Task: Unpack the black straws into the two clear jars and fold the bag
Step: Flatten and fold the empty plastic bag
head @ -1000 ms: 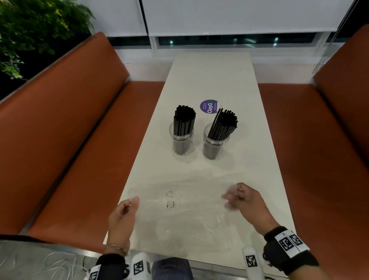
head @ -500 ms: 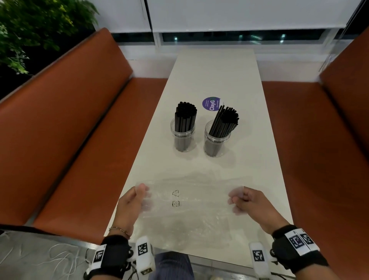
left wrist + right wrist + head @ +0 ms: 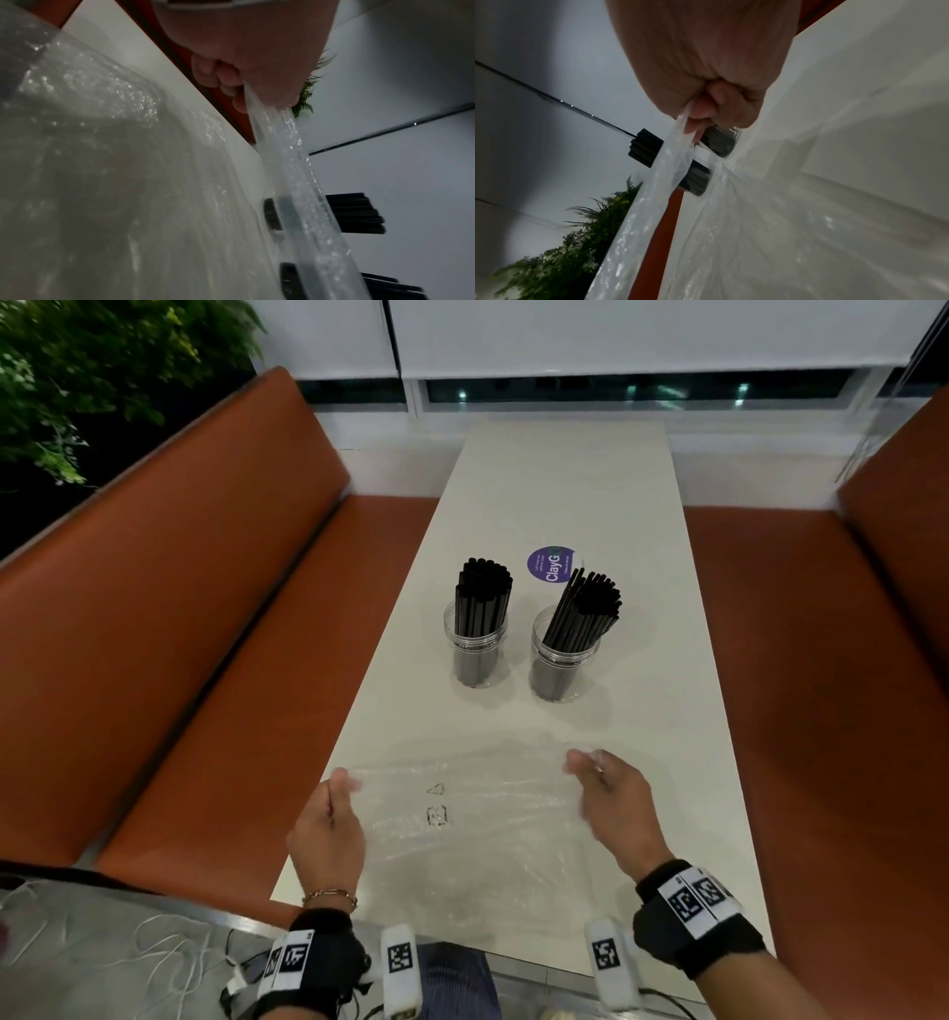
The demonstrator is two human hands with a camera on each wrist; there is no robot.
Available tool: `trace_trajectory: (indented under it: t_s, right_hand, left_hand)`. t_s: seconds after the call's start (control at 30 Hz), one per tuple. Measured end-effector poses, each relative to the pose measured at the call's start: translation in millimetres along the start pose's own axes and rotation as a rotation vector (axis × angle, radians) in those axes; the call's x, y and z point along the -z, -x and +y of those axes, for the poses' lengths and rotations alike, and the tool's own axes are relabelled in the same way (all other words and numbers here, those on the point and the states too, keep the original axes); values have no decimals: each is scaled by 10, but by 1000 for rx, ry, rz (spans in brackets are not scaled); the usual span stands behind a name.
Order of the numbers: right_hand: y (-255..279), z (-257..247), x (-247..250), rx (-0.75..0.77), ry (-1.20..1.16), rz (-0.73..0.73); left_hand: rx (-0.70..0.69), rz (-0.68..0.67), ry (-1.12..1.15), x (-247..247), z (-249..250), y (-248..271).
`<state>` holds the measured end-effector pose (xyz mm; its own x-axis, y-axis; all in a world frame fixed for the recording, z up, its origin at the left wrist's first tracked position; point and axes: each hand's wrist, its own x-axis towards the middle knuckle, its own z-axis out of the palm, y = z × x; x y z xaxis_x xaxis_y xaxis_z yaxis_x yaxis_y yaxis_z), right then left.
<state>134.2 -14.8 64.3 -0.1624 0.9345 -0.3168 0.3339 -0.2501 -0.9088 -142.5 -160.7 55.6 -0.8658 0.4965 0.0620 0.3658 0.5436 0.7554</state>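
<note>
Two clear jars stand mid-table, the left jar (image 3: 477, 654) and the right jar (image 3: 562, 667), each packed with upright black straws (image 3: 482, 598). The empty clear plastic bag (image 3: 477, 824) lies spread on the near end of the white table (image 3: 560, 490), its far edge lifted off the surface. My left hand (image 3: 334, 819) pinches the bag's far left corner (image 3: 259, 113). My right hand (image 3: 611, 803) pinches the far right corner (image 3: 682, 123). In both wrist views the bag's edge stretches taut away from my curled fingers, with the jars behind it.
Orange bench seats (image 3: 215, 690) flank the table on both sides. A round purple sticker (image 3: 550, 564) lies behind the jars. A green plant (image 3: 77, 377) stands at the far left. A window ledge closes the table's far end.
Both hands have risen and drawn toward me with the bag's far corners, lifting its far edge off the table. The jars have not moved.
</note>
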Motion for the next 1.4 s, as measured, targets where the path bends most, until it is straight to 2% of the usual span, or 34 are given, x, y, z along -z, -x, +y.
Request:
trace_trajectory:
  t_s: [0.1, 0.2, 0.27, 0.37, 0.5, 0.63, 0.77, 0.87, 0.9, 1.0, 1.07, 1.13, 1.17, 1.3, 1.4]
  right_hand:
    - [-167, -40, -110, -28, 97, -59]
    - [-305, 53, -163, -4, 204, -151]
    - [-358, 124, -184, 14, 269, -148]
    - [-397, 171, -221, 39, 366, -111]
    - [-423, 241, -270, 2, 442, -95]
    - [-374, 197, -277, 5, 504, -261]
    - [-330, 132, -255, 47, 525, -387]
    - [-332, 142, -245, -57, 438, -399]
    - [-338, 159, -245, -89, 401, -383]
    - [-358, 238, -204, -115, 272, -383]
    - [-340, 217, -153, -56, 226, -406]
    - [-337, 178, -76, -12, 237, -422]
    - [-353, 166, -22, -4, 265, -444]
    - [-448, 195, 196, 15, 580, -573]
    - [-498, 204, 257, 130, 622, -562]
  left_hand:
    - [37, -13, -86, -54, -145, -188]
    - [181, -140, -150, -90, -257, -401]
    - [251, -222, -126, -90, -231, -449]
    - [224, -303, -84, -77, -258, -437]
    - [174, -278, -252, -74, -393, -388]
    - [221, -314, -442, -44, -382, -346]
    - [337, -346, -238, 3, -377, -396]
    - [419, -350, -89, 38, -393, -453]
    - [438, -387, -54, 54, -428, -487]
    - [375, -561, -20, 167, -529, -572]
    - [302, -688, -62, 245, -601, -604]
    - [222, -744, -95, 289, -575, -544]
    - [168, -747, -97, 275, -588, -524]
    - [-49, -559, -61, 235, -567, -433]
    - [-97, -539, -13, 194, -604, -421]
